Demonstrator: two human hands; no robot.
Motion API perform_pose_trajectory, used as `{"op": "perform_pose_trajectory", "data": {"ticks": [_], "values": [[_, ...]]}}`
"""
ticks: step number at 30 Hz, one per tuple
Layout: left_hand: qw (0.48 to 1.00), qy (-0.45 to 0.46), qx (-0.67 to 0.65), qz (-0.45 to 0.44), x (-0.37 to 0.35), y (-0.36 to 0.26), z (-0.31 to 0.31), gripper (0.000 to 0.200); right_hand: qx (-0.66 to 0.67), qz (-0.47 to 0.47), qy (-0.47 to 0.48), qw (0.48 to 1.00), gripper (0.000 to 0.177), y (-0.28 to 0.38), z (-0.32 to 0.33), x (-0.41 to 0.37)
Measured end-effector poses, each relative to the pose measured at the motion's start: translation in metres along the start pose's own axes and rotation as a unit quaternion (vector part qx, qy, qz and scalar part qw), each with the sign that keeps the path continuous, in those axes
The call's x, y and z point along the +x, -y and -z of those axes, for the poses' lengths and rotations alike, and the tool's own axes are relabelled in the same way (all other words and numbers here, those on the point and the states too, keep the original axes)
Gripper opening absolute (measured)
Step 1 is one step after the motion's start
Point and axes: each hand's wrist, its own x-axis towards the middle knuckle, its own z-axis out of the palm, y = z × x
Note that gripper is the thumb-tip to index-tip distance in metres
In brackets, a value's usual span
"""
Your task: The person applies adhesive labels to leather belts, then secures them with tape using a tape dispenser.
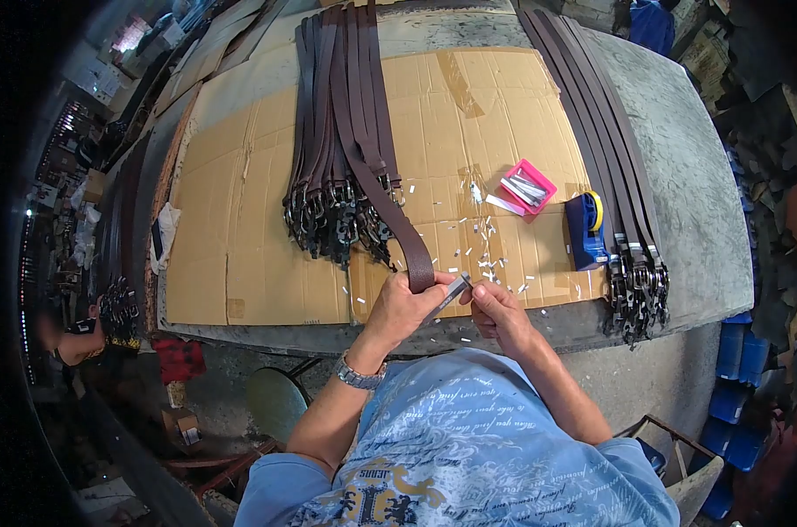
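Observation:
My left hand (400, 307), with a watch on its wrist, is closed around a dark brown belt (407, 237) close to its end. From the hand the belt runs up to a thick bundle of brown belts (341, 97) with metal buckles. A silver-grey end piece (456, 286) sticks out past the left fingers, towards my right hand (498, 311). The right thumb and fingers are pinched together at the tip of that piece; whatever is between them is too small to make out.
Small white scraps (486, 255) lie scattered over the cardboard sheet (258, 193). A pink tray (546, 183) of white strips and a blue tape dispenser (584, 233) stand to the right. More belts (609, 132) hang over the table's right side. Another person's arm (80, 344) shows far left.

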Motion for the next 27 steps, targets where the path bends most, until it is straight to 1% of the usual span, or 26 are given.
{"op": "perform_pose_trajectory", "data": {"ticks": [3,4,5,6,8,10,11,12,13,14,15,16,17,18,20,21,22,24,25,26,27], "values": [[0.999,0.0,-0.028,0.017,-0.002,-0.003,0.0,0.022,-0.029,0.002,-0.021,0.999,0.039,-0.009,0.018,0.003],[0.999,-0.001,-0.028,0.017,-0.002,-0.003,0.0,0.022,-0.147,0.032,-0.084,0.985,0.04,-0.011,0.025,0.005],[1.0,-0.003,-0.026,0.015,-0.003,-0.003,0.0,0.022,-0.261,0.061,-0.145,0.953,0.04,-0.014,0.034,0.009],[1.0,-0.004,-0.025,0.013,-0.003,-0.002,0.0,0.021,-0.261,0.061,-0.144,0.953,0.04,-0.024,0.051,0.016],[0.999,0.001,-0.046,0.009,-0.001,0.004,-0.002,0.021,-0.402,0.08,-0.226,0.884,0.042,-0.043,0.086,0.03],[0.998,0.006,-0.067,0.005,0.0,0.011,-0.005,0.021,-0.41,0.066,-0.231,0.88,0.041,-0.037,0.089,0.028],[0.997,0.003,-0.077,-0.002,0.001,0.013,-0.006,0.021,-0.536,0.159,-0.258,0.788,0.041,-0.037,0.092,0.029],[0.996,-0.001,-0.086,-0.011,0.002,0.014,-0.008,0.02,-0.644,0.248,-0.277,0.669,0.04,-0.036,0.094,0.031],[0.996,-0.002,-0.087,-0.012,0.002,0.013,-0.009,0.02,-0.649,0.246,-0.275,0.665,0.042,-0.026,0.085,0.027],[0.996,-0.012,-0.09,-0.01,0.002,0.013,-0.011,0.02,-0.65,0.247,-0.272,0.665,0.042,-0.014,0.075,0.022],[0.995,-0.021,-0.093,-0.006,0.001,0.013,-0.011,0.02,-0.532,0.192,-0.233,0.791,0.043,-0.001,0.059,0.015],[0.995,-0.023,-0.093,-0.006,0.0,0.012,-0.011,0.02,-0.397,0.13,-0.188,0.889,0.044,0.005,0.048,0.013],[0.994,-0.024,-0.105,0.0,-0.001,0.011,-0.011,0.019,-0.266,0.104,-0.153,0.946,0.046,-0.001,0.043,0.015],[0.993,-0.023,-0.117,0.006,-0.001,0.01,-0.012,0.019,-0.266,0.104,-0.154,0.946,0.046,0.003,0.032,0.012],[0.993,-0.016,-0.117,-0.002,0.0,0.011,-0.015,0.021,-0.283,0.102,-0.105,0.948,0.045,0.016,0.005,0.004],[0.993,-0.011,-0.118,-0.011,-0.001,0.012,-0.016,0.024,-0.248,0.135,-0.105,0.954,0.036,0.009,0.0,0.009],[0.993,-0.011,-0.117,-0.011,-0.001,0.013,-0.019,0.024,-0.248,0.135,-0.104,0.954,0.036,0.01,0.0,0.009],[0.992,-0.05,-0.114,-0.034,-0.004,0.014,-0.023,0.031,-0.206,0.079,-0.099,0.97,0.028,0.013,-0.002,0.013],[0.992,-0.055,-0.112,-0.015,-0.007,0.013,-0.021,0.042,-0.187,0.096,-0.114,0.971,0.023,0.015,-0.002,0.013],[0.992,-0.059,-0.114,-0.016,-0.008,0.016,-0.023,0.042,-0.188,0.095,-0.11,0.971,0.023,0.02,-0.004,0.013],[0.976,-0.086,-0.199,-0.032,-0.009,0.02,-0.027,0.045,-0.146,0.118,-0.129,0.974,0.024,0.025,-0.006,0.011]]}}
